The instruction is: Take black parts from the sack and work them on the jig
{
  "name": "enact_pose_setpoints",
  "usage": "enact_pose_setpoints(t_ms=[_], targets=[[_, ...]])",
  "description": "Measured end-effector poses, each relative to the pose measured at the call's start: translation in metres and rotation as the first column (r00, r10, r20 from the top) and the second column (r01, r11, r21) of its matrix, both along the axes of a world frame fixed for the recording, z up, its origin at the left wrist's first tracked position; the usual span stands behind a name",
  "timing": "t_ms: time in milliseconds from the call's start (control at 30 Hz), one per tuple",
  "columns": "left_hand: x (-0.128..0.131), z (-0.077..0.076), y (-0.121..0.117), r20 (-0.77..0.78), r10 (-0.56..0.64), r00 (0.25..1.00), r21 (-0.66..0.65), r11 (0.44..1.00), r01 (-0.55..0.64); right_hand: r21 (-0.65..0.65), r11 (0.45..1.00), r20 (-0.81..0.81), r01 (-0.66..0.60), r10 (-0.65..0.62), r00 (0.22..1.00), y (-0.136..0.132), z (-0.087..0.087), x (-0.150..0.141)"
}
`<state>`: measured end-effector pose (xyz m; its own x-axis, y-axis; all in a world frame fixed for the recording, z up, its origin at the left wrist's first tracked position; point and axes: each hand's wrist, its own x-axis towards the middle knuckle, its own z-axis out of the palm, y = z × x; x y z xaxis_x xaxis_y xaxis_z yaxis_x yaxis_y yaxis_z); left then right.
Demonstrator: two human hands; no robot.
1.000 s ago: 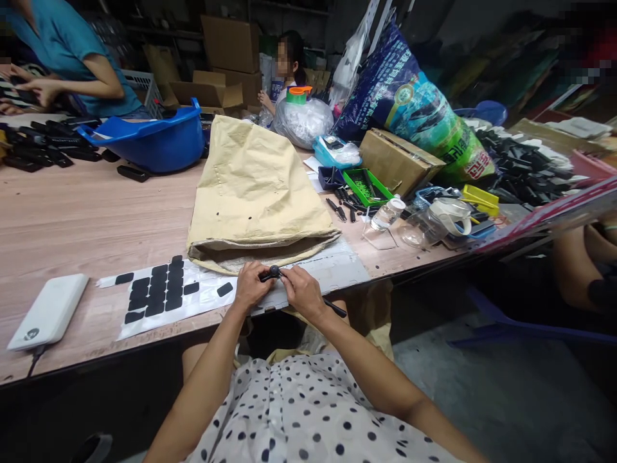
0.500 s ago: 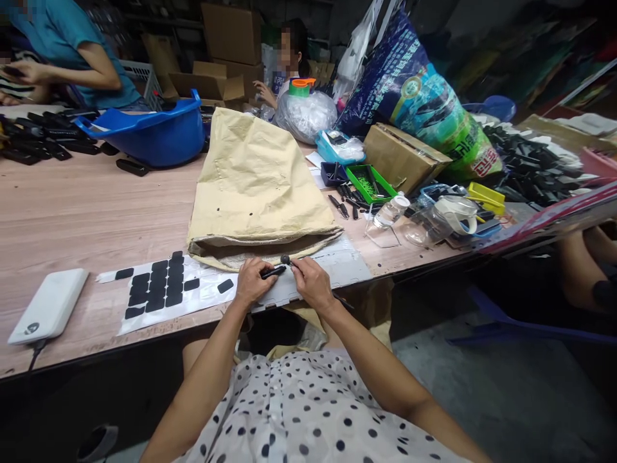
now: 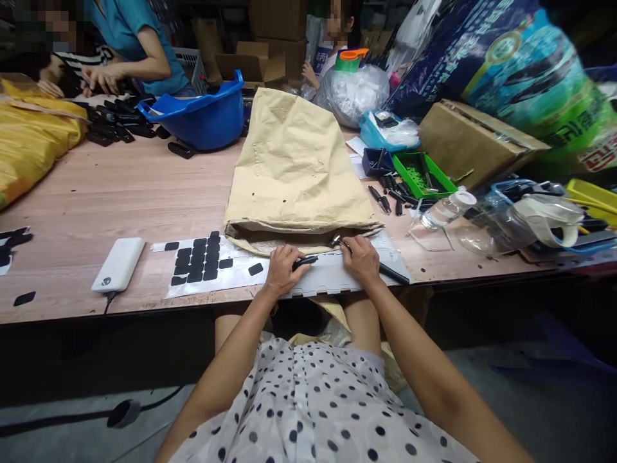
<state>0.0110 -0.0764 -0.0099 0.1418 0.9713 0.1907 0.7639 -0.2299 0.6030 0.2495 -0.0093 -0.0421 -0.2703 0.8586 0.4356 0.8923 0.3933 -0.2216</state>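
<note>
My left hand [image 3: 282, 271] rests at the table's front edge, its fingers closed round a slim black pen-like piece [image 3: 305, 262]. To its right, my right hand [image 3: 362, 258] grips a small hammer. The hammer's metal head [image 3: 335, 240] shows past my fingers, and its dark handle [image 3: 394, 274] sticks out behind the hand. A gap separates the hammer head from the black piece. Under both hands lies a grey-white board [image 3: 328, 275]. Just beyond them, a beige woven sack [image 3: 299, 167] lies flat with its mouth facing me.
Left of my hands are a sheet of black stickers [image 3: 197, 258] and a white power bank [image 3: 118, 265]. A blue basin [image 3: 202, 119] stands further back, near co-workers. On the right are a green tray [image 3: 424, 175], a clear bottle [image 3: 448, 209], a plastic jug [image 3: 523, 222] and a cardboard box [image 3: 477, 145].
The view has swung left, bringing a yellow sack into sight. The hammer head has moved away from the black piece, and more of the handle shows. Both hands keep their hold.
</note>
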Motion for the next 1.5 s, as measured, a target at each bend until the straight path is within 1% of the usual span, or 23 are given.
enact_pose_setpoints(t_ms=[67, 133, 200, 267, 300, 367, 400, 467, 500, 533, 567, 633, 700, 733, 800, 900, 967, 1067, 1167, 1233, 1300, 1400, 1500], targets=[[0.005, 0.003, -0.020, 0.038, -0.072, 0.997, 0.058, 0.996, 0.070, 0.007, 1.000, 0.002, 0.007, -0.007, 1.000, -0.001, 0.001, 0.000], [0.011, 0.002, -0.046, 0.080, -0.208, 0.975, 0.086, 0.976, 0.202, 0.024, 1.000, 0.001, 0.008, -0.008, 1.000, -0.002, 0.000, 0.000], [0.017, -0.005, -0.073, 0.109, -0.340, 0.934, 0.078, 0.940, 0.333, 0.040, 0.999, -0.001, 0.007, -0.007, 1.000, -0.002, -0.001, 0.001], [0.019, -0.017, -0.093, 0.111, -0.371, 0.922, 0.011, 0.928, 0.372, 0.047, 0.999, -0.003, 0.009, -0.009, 1.000, -0.001, -0.002, 0.002], [0.019, -0.024, -0.100, 0.097, -0.341, 0.935, -0.049, 0.937, 0.346, 0.047, 0.999, -0.003, 0.011, -0.011, 1.000, -0.001, -0.002, 0.002], [0.016, -0.037, -0.107, 0.022, -0.238, 0.971, -0.223, 0.945, 0.237, 0.041, 0.999, 0.000, 0.015, -0.015, 1.000, -0.001, -0.003, 0.002], [0.013, -0.042, -0.108, -0.038, -0.190, 0.981, -0.324, 0.931, 0.168, 0.035, 0.999, 0.002, 0.014, -0.014, 1.000, -0.001, -0.002, 0.001], [0.009, -0.046, -0.106, -0.160, -0.143, 0.977, -0.488, 0.871, 0.048, 0.022, 1.000, 0.004, 0.014, -0.014, 1.000, -0.002, -0.002, 0.000], [0.008, -0.044, -0.103, -0.192, -0.147, 0.970, -0.536, 0.844, 0.022, 0.018, 1.000, 0.001, 0.015, -0.016, 1.000, -0.002, -0.001, 0.000], [0.007, -0.040, -0.100, -0.193, -0.159, 0.968, -0.557, 0.830, 0.026, 0.017, 1.000, -0.002, 0.018, -0.018, 1.000, -0.002, -0.001, -0.001], [0.008, -0.034, -0.097, -0.163, -0.173, 0.971, -0.550, 0.834, 0.056, 0.018, 1.000, -0.006, 0.022, -0.022, 1.000, -0.002, -0.001, -0.001], [0.014, -0.017, -0.086, -0.042, -0.198, 0.979, -0.466, 0.871, 0.156, 0.018, 0.999, -0.009, 0.028, -0.028, 1.000, -0.002, -0.001, -0.002], [0.023, 0.004, -0.068, 0.050, -0.185, 0.981, -0.329, 0.925, 0.191, 0.015, 0.999, -0.003, 0.028, -0.028, 1.000, -0.003, 0.000, -0.003], [0.028, 0.014, -0.057, 0.055, -0.153, 0.987, -0.260, 0.952, 0.163, 0.014, 1.000, 0.002, 0.028, -0.028, 1.000, -0.003, 0.000, -0.003], [0.037, 0.030, -0.031, -0.022, -0.068, 0.997, -0.177, 0.982, 0.063, 0.017, 0.999, 0.011, 0.028, -0.028, 1.000, -0.004, 0.000, -0.004], [0.047, 0.044, 0.011, -0.188, 0.022, 0.982, -0.187, 0.981, -0.057, 0.025, 0.999, 0.008, 0.029, -0.029, 1.000, -0.004, -0.001, -0.004], [0.053, 0.046, 0.033, -0.255, 0.039, 0.966, -0.171, 0.982, -0.085, 0.027, 0.999, -0.007, 0.025, -0.025, 1.000, -0.004, -0.002, -0.004], [0.059, 0.045, 0.057, -0.303, 0.052, 0.952, -0.168, 0.980, -0.107, 0.027, 1.000, -0.027, 0.013, -0.013, 1.000, -0.004, -0.005, -0.004], [0.065, 0.042, 0.071, -0.319, 0.034, 0.947, -0.301, 0.944, -0.135, 0.029, 0.999, -0.029, 0.012, -0.011, 1.000, -0.005, -0.007, -0.004], [0.067, 0.039, 0.078, -0.322, 0.000, 0.947, -0.404, 0.904, -0.138, 0.026, 0.999, -0.026, 0.018, -0.018, 1.000, -0.006, -0.007, -0.004], [0.068, 0.036, 0.081, -0.320, -0.022, 0.947, -0.457, 0.879, -0.134, 0.016, 1.000, -0.024, 0.022, -0.022, 0.999, -0.007, -0.005, -0.005], [0.066, 0.030, 0.083, -0.318, 0.003, 0.948, -0.439, 0.886, -0.150, -0.011, 1.000, -0.025, 0.025, -0.025, 0.999, -0.009, 0.000, -0.008], [0.058, 0.024, 0.080, -0.335, 0.071, 0.940, -0.357, 0.913, -0.196, -0.060, 0.998, -0.029, 0.026, -0.027, 0.999, -0.011, 0.007, -0.013]])
